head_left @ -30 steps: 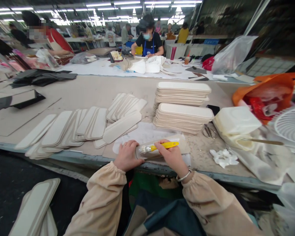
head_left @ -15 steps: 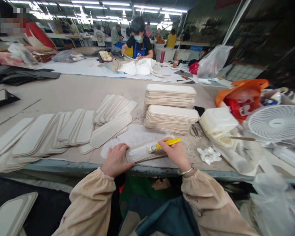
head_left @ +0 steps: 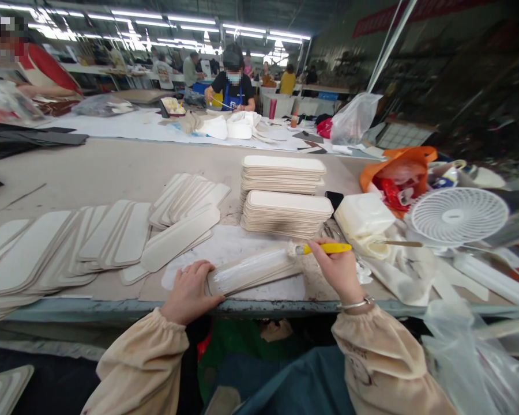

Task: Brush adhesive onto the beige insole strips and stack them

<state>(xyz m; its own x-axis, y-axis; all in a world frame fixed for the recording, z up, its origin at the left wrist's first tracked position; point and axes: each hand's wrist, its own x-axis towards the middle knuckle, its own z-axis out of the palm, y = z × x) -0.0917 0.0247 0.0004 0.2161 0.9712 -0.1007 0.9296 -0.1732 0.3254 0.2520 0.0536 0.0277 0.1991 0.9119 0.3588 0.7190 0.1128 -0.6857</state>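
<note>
My left hand grips the left end of a small pile of long round-cornered panels at the table's front edge, thumb along the near side. Wet, shiny white streaks cover much of the top panel. In my right hand is a paintbrush with a yellow handle, its bristles at the panel's far right end. White-stained paper lies beneath the pile. Behind it stand two neat stacks of similar panels, a nearer stack and a farther stack.
Fanned-out panels spread across the left. To the right are a white plastic container with a stick beside it, scissors, a dark phone, a white fan and an orange bag. A co-worker sits across the table.
My right hand has swept the brush rightward along the panel to its far end, leaving more of the top coated. My left hand keeps its grip. The view has shifted slightly right.
</note>
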